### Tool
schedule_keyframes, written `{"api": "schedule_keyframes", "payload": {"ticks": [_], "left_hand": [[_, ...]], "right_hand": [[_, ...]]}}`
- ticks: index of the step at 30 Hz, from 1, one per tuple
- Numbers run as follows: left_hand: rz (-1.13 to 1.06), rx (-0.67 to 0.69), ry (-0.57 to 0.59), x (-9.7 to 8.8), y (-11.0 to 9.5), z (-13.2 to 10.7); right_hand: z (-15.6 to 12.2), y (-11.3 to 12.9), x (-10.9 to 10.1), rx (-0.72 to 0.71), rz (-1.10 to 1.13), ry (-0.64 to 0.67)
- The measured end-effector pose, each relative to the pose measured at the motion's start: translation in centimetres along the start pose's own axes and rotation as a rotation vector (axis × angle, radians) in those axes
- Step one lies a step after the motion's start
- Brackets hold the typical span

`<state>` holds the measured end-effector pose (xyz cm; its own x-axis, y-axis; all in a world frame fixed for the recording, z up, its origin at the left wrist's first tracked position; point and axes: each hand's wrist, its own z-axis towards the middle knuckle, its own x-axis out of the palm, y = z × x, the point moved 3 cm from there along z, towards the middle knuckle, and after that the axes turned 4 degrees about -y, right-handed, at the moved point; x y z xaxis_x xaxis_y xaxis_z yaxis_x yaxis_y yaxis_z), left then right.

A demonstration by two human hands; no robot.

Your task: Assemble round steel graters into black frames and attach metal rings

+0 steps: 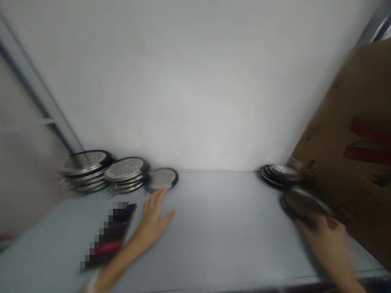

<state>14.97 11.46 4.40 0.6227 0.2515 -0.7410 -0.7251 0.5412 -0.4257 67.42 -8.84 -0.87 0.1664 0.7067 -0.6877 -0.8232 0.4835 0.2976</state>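
My left hand (154, 215) reaches over the table with its fingers stretched and the thumb apart. Its fingertips are at the near edge of a single round metal grater (163, 179) with a black rim; whether they touch is unclear. At the right, my right hand (326, 236) grips a round, dark-rimmed grater (305, 201) by its near edge, blurred by motion. Just behind that one lie several overlapping round graters (285, 173) against the wall. Two taller stacks, a left grater stack (87, 171) and a middle grater stack (126, 173), stand at the back left.
A dark phone-like device (117, 228), partly pixelated, lies beside my left forearm. The large cardboard box (345, 162) borders the right side. A white wall (198, 81) rises behind the grey table (220, 236), and a metal post (45, 93) slants at the left.
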Motion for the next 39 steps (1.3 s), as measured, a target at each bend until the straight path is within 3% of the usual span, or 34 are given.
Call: {"api": "schedule_keyframes", "payload": {"ticks": [4,11,16,20,23,28,30,34,39], "left_hand": [[-0.051,0.008,0.028,0.7,-1.4,-0.5],[-0.176,0.059,0.152,4.0,-5.5,-0.9],[-0.331,0.083,0.290,4.5,-9.3,-2.2],[-0.320,0.158,0.386,4.1,-10.2,-3.8],[-0.199,0.202,0.388,3.9,-8.8,-4.5],[-0.064,0.195,0.235,3.6,-5.1,-4.0],[-0.059,0.173,0.201,3.6,-3.9,-3.4],[-0.060,0.121,0.176,3.8,-2.9,-2.1],[0.008,0.069,0.199,3.8,-3.3,-0.3]], "right_hand": [[-2.8,3.2,-0.7,-0.125,0.144,0.031],[-7.9,12.5,-2.1,-0.251,0.420,0.165],[-10.2,19.0,-2.6,-0.364,0.619,0.385],[-10.5,22.2,-2.9,-0.470,0.731,0.536],[-9.2,22.3,-2.8,-0.524,0.708,0.553],[-4.3,17.0,-0.8,-0.342,0.401,0.175],[-2.8,14.5,0.2,-0.286,0.315,0.115],[-2.6,12.0,0.7,-0.273,0.361,0.230],[-4.9,12.9,-1.1,-0.302,0.530,0.463]]}}
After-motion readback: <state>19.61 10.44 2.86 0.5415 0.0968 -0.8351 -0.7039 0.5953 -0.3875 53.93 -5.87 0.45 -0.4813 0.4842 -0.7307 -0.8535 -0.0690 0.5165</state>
